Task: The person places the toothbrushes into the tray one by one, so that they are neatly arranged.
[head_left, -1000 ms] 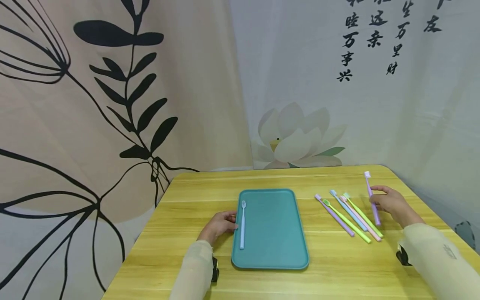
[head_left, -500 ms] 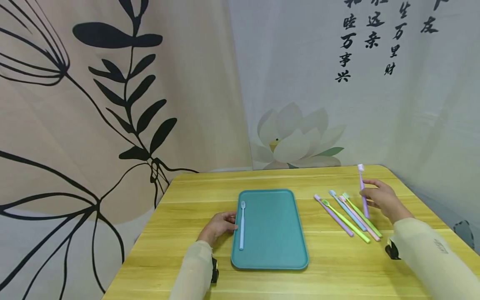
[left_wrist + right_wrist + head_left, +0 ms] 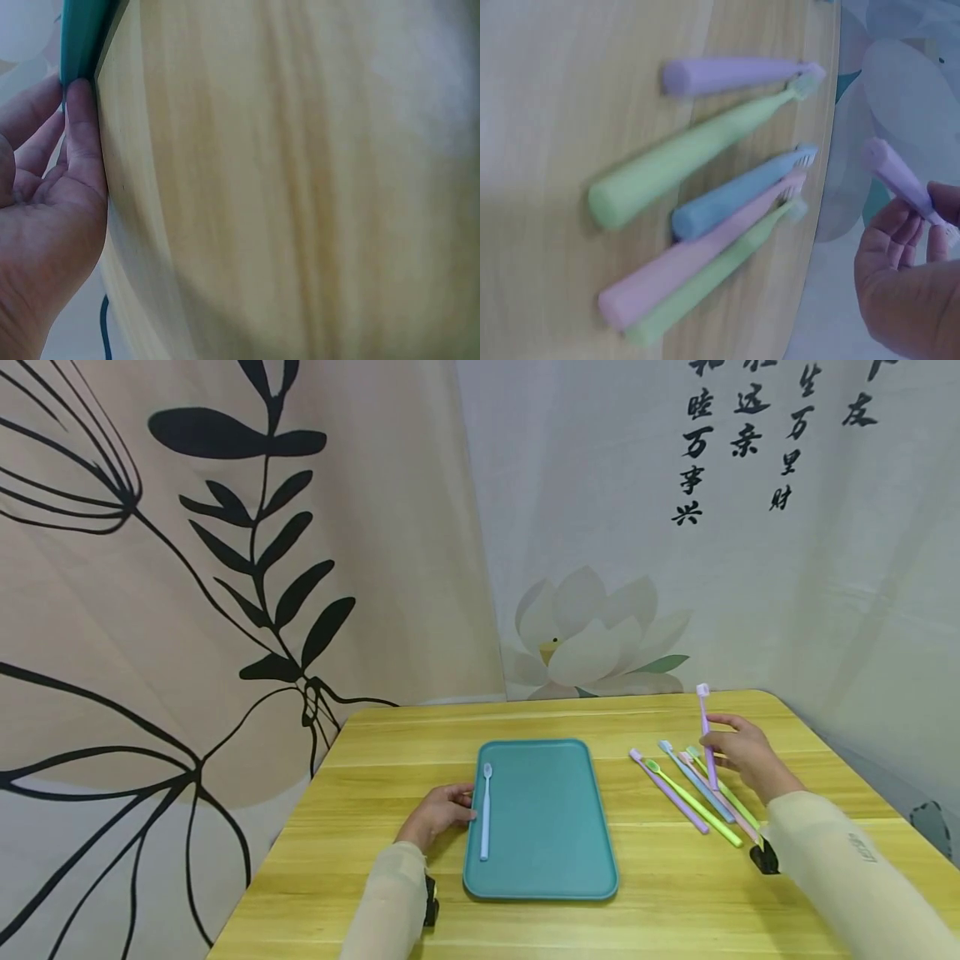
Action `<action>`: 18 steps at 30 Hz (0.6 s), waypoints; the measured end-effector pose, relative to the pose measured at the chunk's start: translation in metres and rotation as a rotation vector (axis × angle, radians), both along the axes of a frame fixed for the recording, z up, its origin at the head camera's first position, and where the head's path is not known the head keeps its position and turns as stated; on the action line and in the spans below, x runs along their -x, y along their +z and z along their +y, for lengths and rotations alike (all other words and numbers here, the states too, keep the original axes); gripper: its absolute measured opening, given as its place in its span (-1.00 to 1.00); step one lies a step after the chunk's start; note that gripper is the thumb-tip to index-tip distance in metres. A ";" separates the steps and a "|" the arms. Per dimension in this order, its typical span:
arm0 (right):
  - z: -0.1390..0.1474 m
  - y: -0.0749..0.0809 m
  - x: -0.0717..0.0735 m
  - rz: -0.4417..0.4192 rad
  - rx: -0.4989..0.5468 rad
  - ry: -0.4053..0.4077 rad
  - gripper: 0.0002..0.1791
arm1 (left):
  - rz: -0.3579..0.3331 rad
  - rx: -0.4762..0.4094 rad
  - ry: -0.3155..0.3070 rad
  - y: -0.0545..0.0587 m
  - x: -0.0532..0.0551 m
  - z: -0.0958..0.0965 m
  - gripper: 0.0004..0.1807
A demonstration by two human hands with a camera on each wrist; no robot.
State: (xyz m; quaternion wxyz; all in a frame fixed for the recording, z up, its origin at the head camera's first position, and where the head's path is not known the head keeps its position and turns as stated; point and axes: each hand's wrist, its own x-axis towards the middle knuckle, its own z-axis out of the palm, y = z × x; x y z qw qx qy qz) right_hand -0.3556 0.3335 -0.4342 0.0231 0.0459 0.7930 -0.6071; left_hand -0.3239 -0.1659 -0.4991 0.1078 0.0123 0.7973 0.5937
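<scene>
In the head view my right hand [image 3: 742, 752] pinches a purple toothbrush [image 3: 707, 727] by its handle, bristle end up, over the loose toothbrushes. The right wrist view shows that purple toothbrush [image 3: 900, 176] between thumb and fingers, raised off the wooden table. My left hand [image 3: 438, 814] holds the left rim of a teal tray [image 3: 555, 889]; in the left wrist view its thumb and fingers meet the tray's edge [image 3: 81, 45]. A light blue toothbrush [image 3: 485, 814] lies lengthwise along the tray's left side.
Right of the tray, several toothbrushes lie slanted on the wooden table [image 3: 360, 877]: a purple one [image 3: 667, 789], a green one [image 3: 705, 810], a blue one [image 3: 701, 785], a pink one and a second green one. A printed curtain [image 3: 600, 527] hangs behind the table.
My right hand has lifted the purple toothbrush and carried it left, from beside the loose toothbrushes to over them. The left hand and the tray stay put.
</scene>
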 end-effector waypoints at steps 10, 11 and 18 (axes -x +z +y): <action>-0.034 0.002 0.004 0.003 0.065 0.037 -0.28 | 0.002 0.006 -0.004 0.000 0.000 -0.001 -0.40; -0.038 0.002 0.005 0.004 0.070 0.037 -0.29 | 0.002 0.006 -0.007 0.000 0.000 -0.001 -0.39; -0.062 0.004 0.004 -0.002 0.084 0.045 -0.31 | -0.003 0.003 -0.010 0.000 -0.001 0.000 -0.39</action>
